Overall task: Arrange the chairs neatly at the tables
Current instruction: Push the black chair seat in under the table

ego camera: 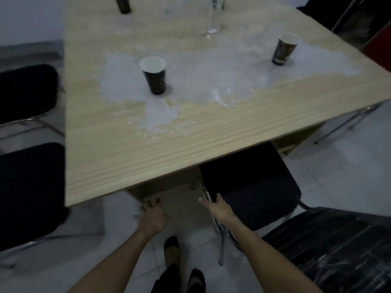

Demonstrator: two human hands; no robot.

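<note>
A light wooden table (148,157) fills the middle of the view. A black padded chair (254,187) with a chrome frame is pushed partly under its near edge at the right. My right hand (218,207) touches the left edge of that chair's seat, fingers apart. My left hand (153,219) is spread out below the table's near corner, close to a wooden panel under it, holding nothing. Two more black chairs, one (27,187) near and one (25,92) further back, stand along the table's left side.
Two dark paper cups (154,75) (284,49) and a clear bottle (214,15) stand on the table amid a pale stain. Another black chair back (338,246) is at the lower right. Chrome legs (347,123) show at the right. My feet (172,252) are on white tiles.
</note>
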